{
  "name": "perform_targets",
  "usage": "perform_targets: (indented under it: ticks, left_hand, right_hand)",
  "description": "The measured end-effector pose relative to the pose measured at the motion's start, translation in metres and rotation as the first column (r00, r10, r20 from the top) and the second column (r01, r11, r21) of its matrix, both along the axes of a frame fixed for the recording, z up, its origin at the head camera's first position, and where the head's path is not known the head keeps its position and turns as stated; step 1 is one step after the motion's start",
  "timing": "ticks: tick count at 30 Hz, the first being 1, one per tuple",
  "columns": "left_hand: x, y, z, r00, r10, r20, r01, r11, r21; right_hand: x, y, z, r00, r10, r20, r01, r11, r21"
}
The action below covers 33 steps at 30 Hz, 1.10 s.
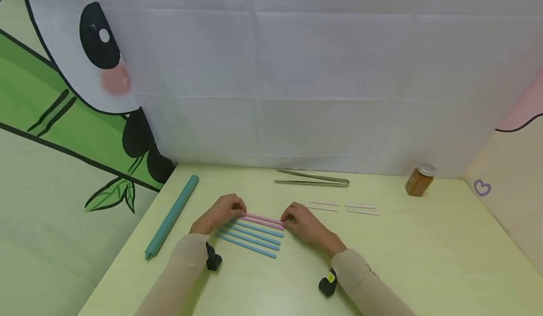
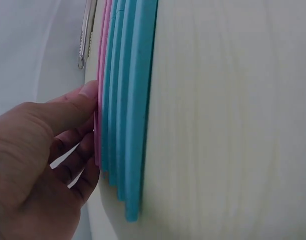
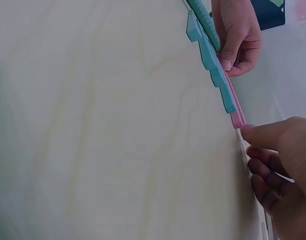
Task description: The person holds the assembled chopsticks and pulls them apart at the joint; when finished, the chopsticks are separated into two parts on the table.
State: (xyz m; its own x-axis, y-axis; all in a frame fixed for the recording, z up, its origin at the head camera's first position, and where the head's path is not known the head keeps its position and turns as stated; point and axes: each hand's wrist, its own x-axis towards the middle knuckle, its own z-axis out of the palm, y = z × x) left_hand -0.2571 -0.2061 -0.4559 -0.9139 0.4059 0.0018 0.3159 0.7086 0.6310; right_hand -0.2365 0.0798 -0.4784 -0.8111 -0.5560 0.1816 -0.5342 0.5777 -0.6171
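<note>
**Long axis laid crosswise, both ends attended**

In the head view, two slim, straight pink sticks [image 1: 263, 223] are seen on the pale yellow wood-grained counter [image 1: 424, 259], laid side by side. Their long axis is run from left to right, with the right end slanted slightly nearer the wearer. The left end is met by the left hand [image 1: 220, 212], the right end by the right hand [image 1: 307, 224]; neither is judged the nearer, since the pair is spanned between both. On the near side, four slim, straight blue sticks [image 1: 246, 245] are ranged roughly parallel. Beyond the right hand, four thin white sticks [image 1: 324, 203] are laid apart from the coloured row.

In the left wrist view, the pink sticks are shown on the side next to the left hand, the blue sticks on the opposite side. The thumb and curved fingers are set apart along the pink edge; whether a stick is pinched or merely pressed cannot be told.

In the right wrist view, the right thumb is placed at the pink end, the forefinger bent below it with a gap left between; whether anything is gripped cannot be told. The blue ends are stepped back from the pink one.
</note>
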Motion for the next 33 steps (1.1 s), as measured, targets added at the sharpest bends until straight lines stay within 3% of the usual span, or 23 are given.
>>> perform_targets:
  ticks: [4, 9, 17, 20, 33]
  left_hand:
    - [0.002, 0.000, 0.005, 1.000, -0.010, 0.013, 0.010, 1.000, 0.019]
    - [0.004, 0.006, 0.020, 0.999, -0.038, -0.003, 0.038, 0.999, 0.015]
    - [0.008, 0.038, 0.045, 0.984, -0.159, -0.079, 0.153, 0.985, -0.075]
    - [0.009, 0.051, 0.051, 0.982, -0.168, -0.087, 0.162, 0.984, -0.073]
    - [0.013, 0.094, 0.055, 0.969, -0.208, -0.131, 0.200, 0.977, -0.070]
  right_hand:
    - [0.004, 0.001, 0.006, 0.999, -0.035, 0.007, 0.035, 0.999, -0.021]
    - [0.005, 0.004, 0.019, 0.997, -0.067, 0.033, 0.070, 0.993, -0.092]
    - [0.004, 0.012, 0.036, 0.998, -0.056, -0.025, 0.053, 0.991, -0.125]
    - [0.004, 0.014, 0.041, 0.998, -0.052, -0.030, 0.048, 0.991, -0.129]
    - [0.005, 0.028, 0.048, 0.991, -0.062, -0.116, 0.047, 0.990, -0.130]
